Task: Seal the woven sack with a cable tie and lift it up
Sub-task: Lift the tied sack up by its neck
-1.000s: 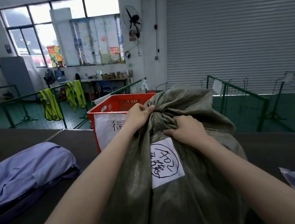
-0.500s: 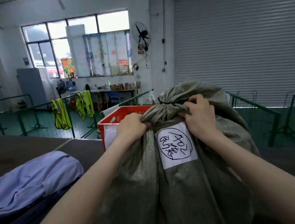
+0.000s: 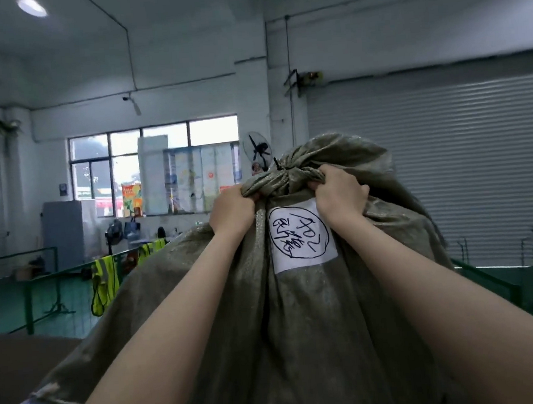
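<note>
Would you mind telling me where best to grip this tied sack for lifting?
Probably the bunched neck of the sack, taken from both sides just below the cable tie: the gathered fabric forms a handle there, as the left hand and right hand show.

Both your bare forearms reach up and forward, converging toward twelve o'clock. Your left hand (image 3: 232,212) is fisted at eleven o'clock, knuckles toward you, clenched on bunched fabric of the olive-green woven sack (image 3: 302,327). Your right hand (image 3: 340,196) at one o'clock grips the gathered neck, fingers curled over.
</note>
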